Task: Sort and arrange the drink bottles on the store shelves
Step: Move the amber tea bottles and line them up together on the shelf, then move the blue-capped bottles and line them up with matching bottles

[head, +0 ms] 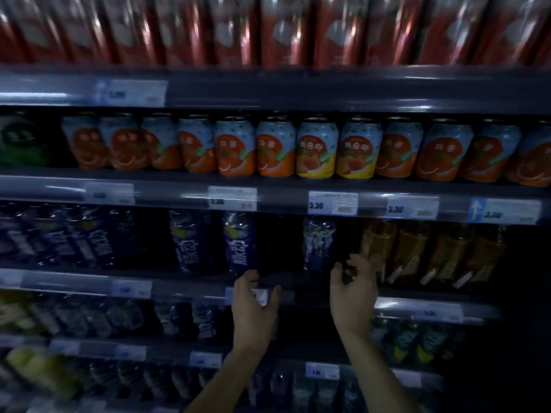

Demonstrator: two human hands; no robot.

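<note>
Dark blue drink bottles [240, 241] stand on the dim middle shelf [190, 286], with a dark gap to their right. A lone bottle with a pale blue label [319, 244] stands past that gap. Amber bottles [414, 251] fill the right part of the same shelf. My left hand [253, 305] is raised in front of the shelf edge, just under the blue bottles, fingers spread and holding nothing. My right hand [353, 289] hovers beside the pale-label bottle, fingers curled apart and empty.
Orange and yellow cans [277, 150] line the shelf above, and red cartons [286, 28] the top one. Price tags [333, 203] run along the shelf rails. Lower shelves hold more dark bottles [185, 318] and yellow-green ones [417, 341].
</note>
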